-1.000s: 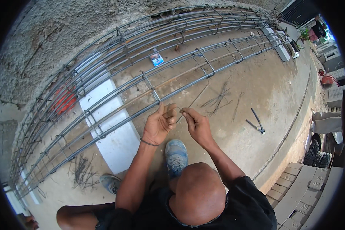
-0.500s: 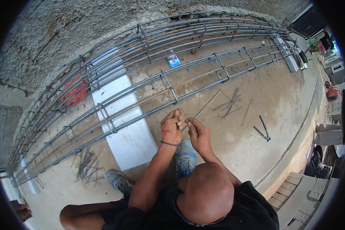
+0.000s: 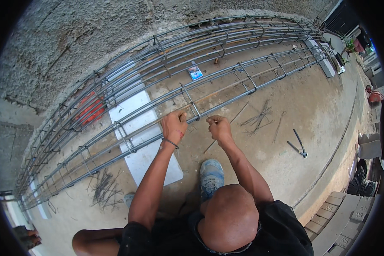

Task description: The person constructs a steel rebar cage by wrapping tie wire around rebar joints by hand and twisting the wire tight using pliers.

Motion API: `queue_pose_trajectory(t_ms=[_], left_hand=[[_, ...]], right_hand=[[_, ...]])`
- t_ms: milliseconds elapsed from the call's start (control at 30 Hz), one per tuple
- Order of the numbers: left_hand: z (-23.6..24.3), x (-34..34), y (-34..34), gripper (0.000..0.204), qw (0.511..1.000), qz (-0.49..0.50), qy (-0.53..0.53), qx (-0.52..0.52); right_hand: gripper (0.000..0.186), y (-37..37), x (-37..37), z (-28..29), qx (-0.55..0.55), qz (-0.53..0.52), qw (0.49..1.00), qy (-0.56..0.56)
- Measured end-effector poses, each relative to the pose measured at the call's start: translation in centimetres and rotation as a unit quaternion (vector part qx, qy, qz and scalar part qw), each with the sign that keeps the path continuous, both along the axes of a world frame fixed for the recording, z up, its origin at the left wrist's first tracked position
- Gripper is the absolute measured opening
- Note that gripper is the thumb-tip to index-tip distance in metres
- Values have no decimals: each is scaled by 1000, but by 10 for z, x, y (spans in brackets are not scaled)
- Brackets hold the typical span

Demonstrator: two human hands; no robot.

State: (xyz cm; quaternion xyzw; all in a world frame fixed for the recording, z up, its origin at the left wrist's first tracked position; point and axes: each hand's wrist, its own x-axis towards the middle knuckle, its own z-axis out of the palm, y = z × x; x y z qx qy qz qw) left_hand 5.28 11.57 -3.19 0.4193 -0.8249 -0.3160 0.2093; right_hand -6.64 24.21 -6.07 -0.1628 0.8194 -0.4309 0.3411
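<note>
Beneath the long grey steel-bar cage [image 3: 226, 103] is a flat white board [image 3: 170, 169]; before the cage, thin dark wires [image 3: 259, 120] and black long-handled metal pincers [image 3: 300, 143]. Left hand [image 3: 174, 127] curls at the cage, hold unclear; right hand [image 3: 219, 128], fingertips pinched, beside it.

Left hand [image 3: 174, 128] and right hand [image 3: 219, 129] now farther apart, left over near rebar cage [image 3: 226, 103]

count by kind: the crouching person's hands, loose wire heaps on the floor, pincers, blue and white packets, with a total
Hands: 2 (left hand, right hand)
Wire heaps: 2 (left heap, right heap)
Pincers: 1
Packet: 1
Total: 6
</note>
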Motion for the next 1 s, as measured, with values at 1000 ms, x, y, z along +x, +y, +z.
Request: queue_pose_trajectory(t_ms=[1000], left_hand=[[-37, -15, 26, 26, 618, 135, 280, 722]], right_hand=[[16, -13, -40, 68, -60, 318, 932, 164]])
